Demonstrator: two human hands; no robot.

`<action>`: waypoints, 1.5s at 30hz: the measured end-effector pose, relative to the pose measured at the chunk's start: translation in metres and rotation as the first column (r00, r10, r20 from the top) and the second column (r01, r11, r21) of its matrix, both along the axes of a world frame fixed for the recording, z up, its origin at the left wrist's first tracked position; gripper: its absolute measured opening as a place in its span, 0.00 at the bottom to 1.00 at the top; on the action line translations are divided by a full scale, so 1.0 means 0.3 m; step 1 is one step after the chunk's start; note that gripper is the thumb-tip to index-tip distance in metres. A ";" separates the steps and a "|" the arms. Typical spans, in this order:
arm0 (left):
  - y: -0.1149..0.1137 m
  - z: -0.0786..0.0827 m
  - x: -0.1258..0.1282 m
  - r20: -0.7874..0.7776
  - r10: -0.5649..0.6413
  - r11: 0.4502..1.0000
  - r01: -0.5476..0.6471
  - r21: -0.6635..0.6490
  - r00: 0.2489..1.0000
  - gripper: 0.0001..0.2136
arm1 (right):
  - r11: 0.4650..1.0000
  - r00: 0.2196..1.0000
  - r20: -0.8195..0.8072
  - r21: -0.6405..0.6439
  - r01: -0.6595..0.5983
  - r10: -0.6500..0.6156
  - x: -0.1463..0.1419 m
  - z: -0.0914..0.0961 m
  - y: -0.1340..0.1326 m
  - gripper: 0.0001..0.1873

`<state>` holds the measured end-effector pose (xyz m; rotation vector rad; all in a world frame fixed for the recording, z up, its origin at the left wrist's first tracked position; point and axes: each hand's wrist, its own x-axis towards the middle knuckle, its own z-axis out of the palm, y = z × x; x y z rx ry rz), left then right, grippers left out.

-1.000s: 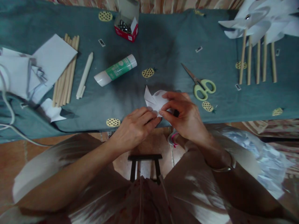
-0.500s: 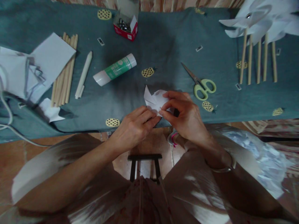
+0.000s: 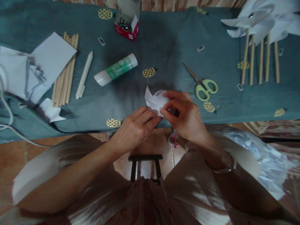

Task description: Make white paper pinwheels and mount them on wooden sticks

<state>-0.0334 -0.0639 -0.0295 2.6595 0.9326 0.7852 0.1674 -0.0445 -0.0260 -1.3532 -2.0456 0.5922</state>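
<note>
A small white paper pinwheel head [image 3: 156,99], with one pointed blade standing up at its left, is held between my two hands near the table's front edge. My left hand [image 3: 139,123] grips its lower left edge, fingers closed. From the right, my right hand [image 3: 182,111] pinches the paper near its middle with thumb and index finger; whether a small pin is in that pinch I cannot make out. Part of the paper is hidden behind my right fingers. Scissors [image 3: 201,84] with green handles lie to the right, and a glue stick [image 3: 116,69] lies beyond my left hand.
At the far right lie several finished white pinwheels [image 3: 260,23] on wooden sticks. An open red box [image 3: 126,29] holds shiny metal pieces. Leftward are a white pen [image 3: 84,75], wooden sticks [image 3: 71,70], paper sheets [image 3: 55,51] and a white cable [image 3: 10,114]. The green tablecloth [image 3: 168,56] spreads beneath.
Almost nothing differs. Both hands keep their grip on the paper, and the whole view has shifted very slightly.
</note>
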 end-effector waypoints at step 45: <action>0.004 0.005 0.003 -0.013 -0.010 1.000 0.010 0.004 1.000 0.07 | 0.988 0.982 0.183 0.142 -0.064 0.037 -0.011 -0.023 -0.064 0.11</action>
